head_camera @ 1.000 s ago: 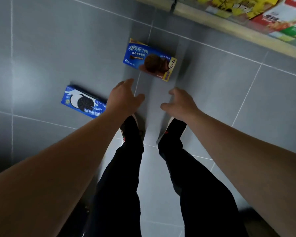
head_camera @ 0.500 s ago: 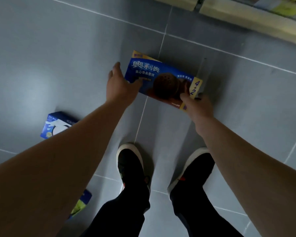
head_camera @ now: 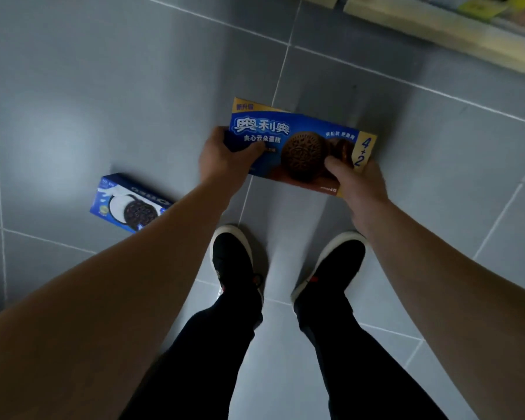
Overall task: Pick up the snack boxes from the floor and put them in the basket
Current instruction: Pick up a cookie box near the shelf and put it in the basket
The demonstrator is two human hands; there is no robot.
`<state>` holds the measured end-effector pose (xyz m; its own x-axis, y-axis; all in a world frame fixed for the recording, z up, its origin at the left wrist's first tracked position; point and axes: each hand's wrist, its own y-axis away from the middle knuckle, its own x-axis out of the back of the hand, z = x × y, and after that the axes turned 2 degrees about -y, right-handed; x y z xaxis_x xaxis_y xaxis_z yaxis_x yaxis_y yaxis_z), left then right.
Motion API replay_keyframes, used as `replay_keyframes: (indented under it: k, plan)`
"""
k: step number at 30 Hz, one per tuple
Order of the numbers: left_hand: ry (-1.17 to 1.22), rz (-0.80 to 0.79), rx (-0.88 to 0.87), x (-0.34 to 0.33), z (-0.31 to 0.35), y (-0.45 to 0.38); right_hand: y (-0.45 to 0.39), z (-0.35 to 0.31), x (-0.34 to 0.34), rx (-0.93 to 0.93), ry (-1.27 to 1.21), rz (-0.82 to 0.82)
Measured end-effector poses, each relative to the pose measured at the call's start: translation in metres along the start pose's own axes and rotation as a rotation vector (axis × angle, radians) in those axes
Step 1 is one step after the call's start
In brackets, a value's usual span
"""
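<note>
A wide blue cookie box with a brown cookie and a yellow "4+2" end (head_camera: 297, 140) is lifted off the grey floor. My left hand (head_camera: 225, 159) grips its left end, thumb on the printed face. Its right end sits in the grip of my right hand (head_camera: 355, 180), whose thumb lies across the front. A second, smaller blue box with a black-and-white cookie (head_camera: 128, 204) lies on the floor at the left, partly behind my left forearm. No basket is in view.
My two black shoes (head_camera: 234, 256) (head_camera: 337, 265) stand on the grey tiled floor (head_camera: 103, 86) just below the held box. A wooden shelf edge (head_camera: 455, 34) with colourful packages runs across the top right.
Both hands reached down to the wide box, closed on its two ends and lifted it toward me. The view has shifted, so the smaller box shows more fully at the left.
</note>
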<state>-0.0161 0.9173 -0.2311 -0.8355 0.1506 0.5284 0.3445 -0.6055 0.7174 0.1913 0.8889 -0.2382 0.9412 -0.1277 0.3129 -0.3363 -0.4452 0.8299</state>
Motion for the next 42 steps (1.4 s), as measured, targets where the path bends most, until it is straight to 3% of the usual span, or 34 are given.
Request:
replay_keyframes:
  k: [10, 17, 25, 33, 42]
  plan:
    - [-0.108, -0.084, -0.003, 0.118, 0.079, 0.218, 0.218, -0.07, 0.112, 0.054, 0.064, -0.02]
    - [-0.176, -0.153, -0.15, 0.206, 0.135, 0.367, 0.386, -0.112, 0.181, 0.055, 0.026, 0.021]
    - [-0.254, -0.248, -0.42, 0.272, 0.192, 0.469, 0.527, -0.131, 0.227, 0.083, -0.179, 0.152]
    - [-0.314, -0.36, -0.56, 0.286, 0.223, 0.525, 0.609, -0.122, 0.271, 0.169, -0.309, 0.265]
    - [-0.389, -0.466, -0.745, 0.25, 0.254, 0.585, 0.649, -0.08, 0.324, 0.195, -0.478, 0.389]
